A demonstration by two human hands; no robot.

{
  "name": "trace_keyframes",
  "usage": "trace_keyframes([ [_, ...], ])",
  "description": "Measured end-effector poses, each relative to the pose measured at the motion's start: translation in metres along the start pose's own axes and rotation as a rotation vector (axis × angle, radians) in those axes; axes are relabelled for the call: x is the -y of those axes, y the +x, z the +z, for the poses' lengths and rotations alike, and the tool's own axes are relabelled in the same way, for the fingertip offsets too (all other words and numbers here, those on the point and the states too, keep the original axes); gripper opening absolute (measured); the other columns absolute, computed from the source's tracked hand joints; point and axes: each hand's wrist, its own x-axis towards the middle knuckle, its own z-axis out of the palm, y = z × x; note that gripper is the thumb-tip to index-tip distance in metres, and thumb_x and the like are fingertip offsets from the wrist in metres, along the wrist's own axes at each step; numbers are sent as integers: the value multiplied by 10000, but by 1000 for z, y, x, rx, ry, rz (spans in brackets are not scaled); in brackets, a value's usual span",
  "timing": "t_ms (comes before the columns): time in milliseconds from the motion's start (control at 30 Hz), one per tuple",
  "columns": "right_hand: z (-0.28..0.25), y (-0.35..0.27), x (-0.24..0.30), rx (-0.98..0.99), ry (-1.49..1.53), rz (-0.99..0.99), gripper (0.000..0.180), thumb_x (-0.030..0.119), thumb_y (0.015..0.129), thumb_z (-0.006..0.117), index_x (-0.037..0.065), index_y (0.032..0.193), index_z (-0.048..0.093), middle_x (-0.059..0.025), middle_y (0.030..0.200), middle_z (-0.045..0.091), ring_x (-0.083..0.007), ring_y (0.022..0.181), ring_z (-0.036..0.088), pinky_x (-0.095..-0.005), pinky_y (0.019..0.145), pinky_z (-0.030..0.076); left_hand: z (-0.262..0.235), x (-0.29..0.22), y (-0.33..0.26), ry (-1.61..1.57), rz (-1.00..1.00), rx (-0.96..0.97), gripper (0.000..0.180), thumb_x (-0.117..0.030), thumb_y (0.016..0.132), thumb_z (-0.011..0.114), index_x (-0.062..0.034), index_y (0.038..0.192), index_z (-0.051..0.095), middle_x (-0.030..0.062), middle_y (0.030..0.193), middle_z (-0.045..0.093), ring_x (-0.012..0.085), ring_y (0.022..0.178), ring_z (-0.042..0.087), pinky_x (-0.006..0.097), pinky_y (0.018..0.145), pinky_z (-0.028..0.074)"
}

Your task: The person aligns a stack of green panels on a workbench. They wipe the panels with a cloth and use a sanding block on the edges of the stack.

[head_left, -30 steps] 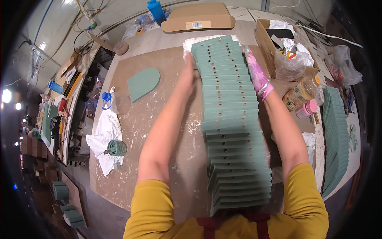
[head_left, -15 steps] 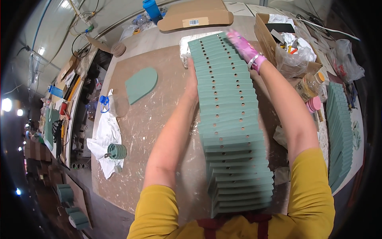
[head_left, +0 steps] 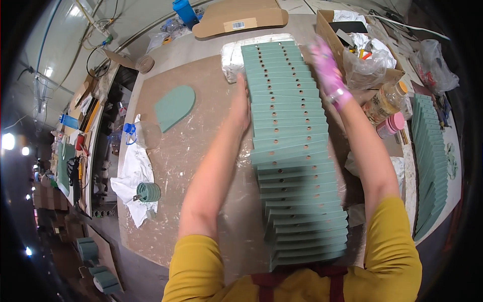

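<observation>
A long row of overlapping grey-green panels [head_left: 289, 121] runs from the far side of the table towards my body, each with two small round holes. At its far end is a white wrapped block [head_left: 232, 59]. My left hand [head_left: 242, 98] lies along the left side of the row, held flat, with its fingertips near the block. In a pink-and-white glove, my right hand [head_left: 327, 68] is just off the row's right side. Its fingers are stretched out, somewhat blurred, and nothing shows in them.
A leaf-shaped green piece [head_left: 175, 106] lies at left, beyond a white cloth [head_left: 135, 186] and a green roll [head_left: 148, 192]. An open carton [head_left: 329, 45], a yellow-capped bottle [head_left: 386, 103] and a pink-lidded jar [head_left: 390, 125] stand at right. Another panel row [head_left: 428, 166] is farther right.
My right hand has moved off the row's far right edge, to the right and slightly nearer. My left hand stays beside the row. The whole view has shifted slightly.
</observation>
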Motion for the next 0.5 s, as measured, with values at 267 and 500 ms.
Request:
trace_keyframes([
  [267,-8,-105,10,356,696,386,660,408,941,455,47,1454,250,-100,1492,260,-205,1332,313,-314,1093,247,22,7,-67,-99,-1,133,661,-554,971,248,-53,1380,387,118,1354,457,216,1202,465,348,996,388],
  [500,-18,-108,0,411,534,198,690,404,960,423,32,1471,147,-135,1509,207,-207,1363,262,-314,1097,252,30,-3,-86,70,59,110,688,-572,967,208,-52,1381,381,109,1333,473,219,1192,474,349,1003,387],
])
